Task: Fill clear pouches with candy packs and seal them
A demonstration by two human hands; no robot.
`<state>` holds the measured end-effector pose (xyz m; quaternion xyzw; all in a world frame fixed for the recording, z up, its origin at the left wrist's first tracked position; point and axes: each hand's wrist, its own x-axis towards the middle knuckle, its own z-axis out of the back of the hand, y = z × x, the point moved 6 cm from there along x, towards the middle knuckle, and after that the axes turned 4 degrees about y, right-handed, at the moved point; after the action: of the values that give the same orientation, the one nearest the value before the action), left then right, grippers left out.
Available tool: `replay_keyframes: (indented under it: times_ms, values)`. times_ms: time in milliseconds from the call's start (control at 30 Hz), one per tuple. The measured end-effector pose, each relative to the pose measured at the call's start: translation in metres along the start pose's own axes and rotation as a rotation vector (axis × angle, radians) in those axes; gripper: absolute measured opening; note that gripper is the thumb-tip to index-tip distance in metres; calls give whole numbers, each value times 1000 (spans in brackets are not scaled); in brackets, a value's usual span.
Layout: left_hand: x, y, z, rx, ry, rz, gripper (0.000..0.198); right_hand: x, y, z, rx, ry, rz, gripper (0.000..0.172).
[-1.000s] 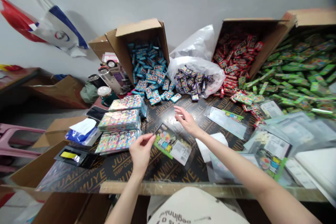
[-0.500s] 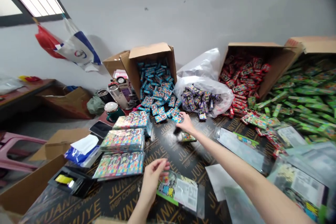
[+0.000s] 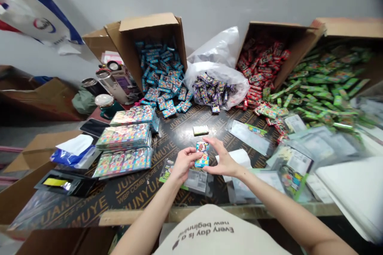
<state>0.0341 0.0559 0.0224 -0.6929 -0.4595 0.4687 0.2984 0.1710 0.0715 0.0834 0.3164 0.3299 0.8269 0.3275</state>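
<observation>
Both hands hold one small blue packet (image 3: 202, 153) upright above the dark table (image 3: 131, 191). My left hand (image 3: 183, 163) pinches its left edge, and my right hand (image 3: 222, 161) pinches its right edge. Under the hands lies a clear bag with a green printed card (image 3: 191, 177). A small pale packet (image 3: 200, 130) lies on the table just beyond them. Further back, a cardboard box tipped on its side (image 3: 149, 28) spills several blue packets (image 3: 167, 87).
A clear plastic sack of purple packets (image 3: 214, 87), a box of red packets (image 3: 263, 59) and a box of green packets (image 3: 329, 83) line the back. Stacked filled bags (image 3: 125, 147) stand left. Loose clear bags (image 3: 293, 159) lie right; cups and flasks (image 3: 104, 87) stand at the back left.
My right hand drew back from the blue pile with a blue packet. My left hand let go of the clear bag and joined it on the packet.
</observation>
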Motion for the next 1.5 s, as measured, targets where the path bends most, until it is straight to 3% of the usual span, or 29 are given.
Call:
replay_keyframes:
  times_ms: [67,133,233,267,333,433,533,667,833,933,1000,1100,1167,1267,1333,1400,1500]
  values:
    - [-9,-7,0,259,73,-100,59,-9,-2,8,-87,-26,13,81]
    - [-21,-12,-2,665,223,-234,85,-20,-9,15,-168,-64,-13,78]
    - [-39,6,-2,1287,483,-323,102,-36,-23,19,-262,-70,-72,76]
    - [-41,13,1,1422,512,-332,102,-41,-26,19,-283,-54,-84,77]
    - [-42,19,6,1560,454,-368,100,-47,-28,17,-318,-17,-84,77]
    - [-37,8,8,1558,250,-459,99,-49,-24,16,-366,5,-68,74]
    - [-35,-10,5,1497,144,-548,100,-48,-18,16,-366,12,-51,74]
    - [-34,-23,1,1461,136,-607,102,-44,-17,13,-275,56,-36,80]
    - [-33,-22,-1,1412,198,-602,103,-39,-25,5,-208,163,8,93]
    - [-31,-24,8,1372,103,-569,100,-37,-26,9,-231,9,-39,102]
    - [-30,-26,15,1339,44,-541,100,-35,-22,7,-199,-37,-50,91]
    - [-30,-25,21,1313,10,-523,102,-23,-19,-7,-138,76,-3,66]
    - [-29,-21,24,1319,-10,-512,102,-6,-31,-6,-168,37,-30,62]
    - [-25,-10,29,1369,-2,-485,103,28,-71,3,-301,-80,-138,71]
    - [-21,0,32,1447,28,-454,101,50,-100,3,-320,-31,-178,74]
    - [-17,7,35,1532,45,-411,98,65,-119,-1,-269,43,-175,64]
    - [-16,3,37,1579,-35,-422,92,70,-117,-4,-198,74,-127,45]
